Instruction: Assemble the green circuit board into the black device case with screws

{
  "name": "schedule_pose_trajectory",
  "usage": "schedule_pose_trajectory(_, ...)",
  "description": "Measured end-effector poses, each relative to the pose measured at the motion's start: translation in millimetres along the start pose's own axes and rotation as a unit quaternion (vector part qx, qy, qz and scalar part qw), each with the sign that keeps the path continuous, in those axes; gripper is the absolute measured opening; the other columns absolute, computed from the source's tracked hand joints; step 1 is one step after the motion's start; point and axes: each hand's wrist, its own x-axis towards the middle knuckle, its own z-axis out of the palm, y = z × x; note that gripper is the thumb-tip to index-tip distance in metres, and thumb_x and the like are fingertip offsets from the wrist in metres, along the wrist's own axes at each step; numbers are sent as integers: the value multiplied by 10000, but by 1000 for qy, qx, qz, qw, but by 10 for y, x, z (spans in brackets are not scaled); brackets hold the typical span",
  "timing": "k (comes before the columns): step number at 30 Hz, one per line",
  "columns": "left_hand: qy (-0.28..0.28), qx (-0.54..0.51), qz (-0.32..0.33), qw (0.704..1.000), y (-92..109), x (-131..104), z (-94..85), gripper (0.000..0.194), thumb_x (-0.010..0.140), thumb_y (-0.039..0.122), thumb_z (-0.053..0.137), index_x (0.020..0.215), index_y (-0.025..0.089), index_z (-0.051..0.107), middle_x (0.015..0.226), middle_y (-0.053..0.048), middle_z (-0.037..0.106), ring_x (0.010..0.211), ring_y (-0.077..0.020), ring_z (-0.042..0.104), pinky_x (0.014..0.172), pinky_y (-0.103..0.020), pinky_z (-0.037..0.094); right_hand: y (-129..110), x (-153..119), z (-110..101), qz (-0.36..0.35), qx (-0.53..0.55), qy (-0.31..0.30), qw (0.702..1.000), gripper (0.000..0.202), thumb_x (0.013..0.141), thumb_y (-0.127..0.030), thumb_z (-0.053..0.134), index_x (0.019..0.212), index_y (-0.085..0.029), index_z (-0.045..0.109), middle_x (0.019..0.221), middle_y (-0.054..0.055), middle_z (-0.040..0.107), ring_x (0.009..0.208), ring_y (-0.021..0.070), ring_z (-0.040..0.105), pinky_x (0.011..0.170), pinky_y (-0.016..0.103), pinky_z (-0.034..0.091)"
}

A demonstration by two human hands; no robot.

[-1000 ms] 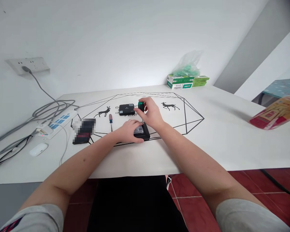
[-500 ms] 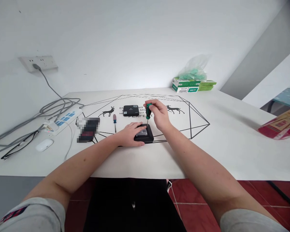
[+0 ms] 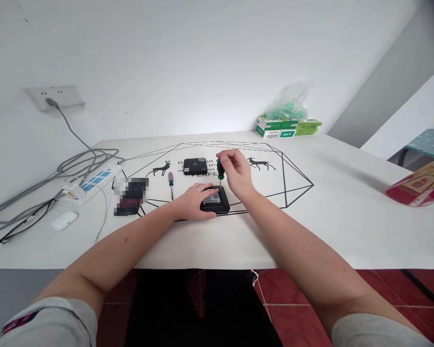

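Observation:
A black box-shaped device point(image 3: 222, 206) with a white label on its upper face lies on the table. My left hand point(image 3: 195, 201) grips it from the left, fingers over the top and thumb along the near side. My right hand point(image 3: 237, 172) is closed round the handle of a green-and-black screwdriver point(image 3: 221, 169). The screwdriver stands upright, its thin shaft meeting the far part of the device's top; the exact tip is too small to make out. Beyond my hands lies a second flat black box point(image 3: 195, 166). Left of it is another screwdriver point(image 3: 171, 180) with a reddish-blue handle.
At left are a power strip point(image 3: 97, 182), coiled grey cable point(image 3: 72, 164), glasses point(image 3: 23, 224) and a white case point(image 3: 64, 220). A pixelated dark object point(image 3: 133, 196) lies nearer. Green boxes point(image 3: 278, 126) stand against the wall; a red packet point(image 3: 415, 185) is at right.
My right hand's fingers have shifted slightly round the screwdriver handle, which stays upright on the device. My left hand keeps its hold. The whole view has moved slightly.

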Motion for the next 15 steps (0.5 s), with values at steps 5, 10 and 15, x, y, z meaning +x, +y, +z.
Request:
schedule_pose_trajectory(5, 6, 1, -1, 1000, 4, 8, 6, 927, 891, 660, 772, 1672, 244, 498, 1787, -176, 343, 1637, -448, 306, 1337, -651, 279, -36, -11, 55, 62, 51, 37, 996, 349, 849, -368, 820, 1038, -285, 538, 1143, 47, 813, 930, 206, 731, 935, 464, 595)
schedule_pose_trajectory(10, -29, 7, -6, 1000, -10, -19, -49, 995, 908, 719, 721, 1725, 245, 408, 1829, -175, 244, 1681, -457, 207, 1347, -671, 234, 46, -6, 15, 71, 55, 23, 996, 212, 992, -358, 629, 1173, -293, 540, 1309, 89, 788, 1055, 231, 767, 966, 493, 594)
schedule_pose_trajectory(15, -37, 13, 11, 999, -105, -48, -108, 983, 877, 699, 772, 1719, 325, 426, 1818, -134, 292, 1652, -459, 277, 1333, -669, 275, 74, 19, -32, -35, -35, 45, 998, 217, 1026, -282, 498, 1145, -279, 680, 1259, 109, 705, 1224, 271, 676, 997, 504, 583)
